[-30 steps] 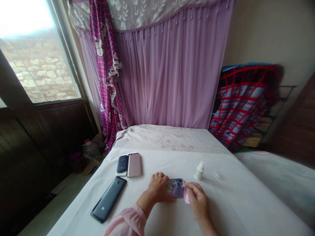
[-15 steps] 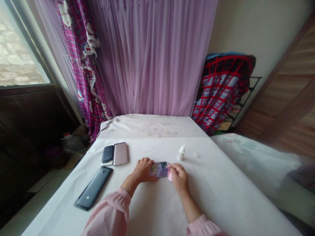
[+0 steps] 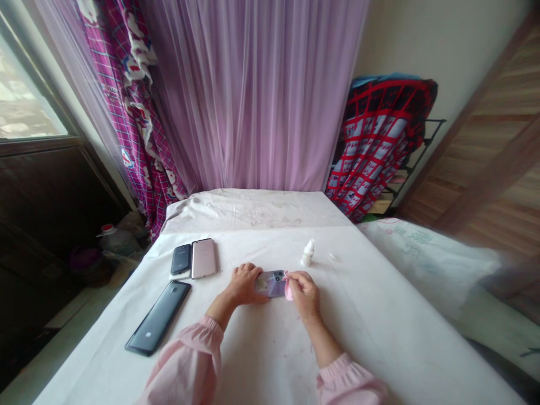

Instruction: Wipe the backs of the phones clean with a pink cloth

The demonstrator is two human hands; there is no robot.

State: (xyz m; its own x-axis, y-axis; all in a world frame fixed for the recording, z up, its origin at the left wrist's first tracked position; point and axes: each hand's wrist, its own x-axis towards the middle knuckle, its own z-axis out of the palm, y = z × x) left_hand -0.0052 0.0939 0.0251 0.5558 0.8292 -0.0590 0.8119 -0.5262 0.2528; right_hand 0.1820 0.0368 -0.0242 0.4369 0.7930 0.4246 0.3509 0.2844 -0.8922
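Note:
A purple phone (image 3: 273, 288) lies back side up on the white-covered table, its dark camera block toward the right end. My left hand (image 3: 244, 285) grips the phone's left end, fingers along the far edge and thumb along the near one. Pinched in the fingers of my right hand (image 3: 306, 296) is a pink cloth (image 3: 288, 290), which touches the phone's right end beside the camera block. The cloth hides that end of the phone. Beyond my right hand stands a white bottle (image 3: 308, 253), with a small whitish piece (image 3: 333, 257) lying to its right.
A large dark phone (image 3: 159, 319) lies at the left of the table (image 3: 261, 360). Farther back are a small black phone (image 3: 181, 259) and a rose-coloured phone (image 3: 204, 259), side by side. Purple curtains (image 3: 253, 101) hang behind the table.
The whole view has shifted slightly, so everything sits a little higher in the picture. My left hand still holds the phone, and my right hand keeps the cloth at its right end.

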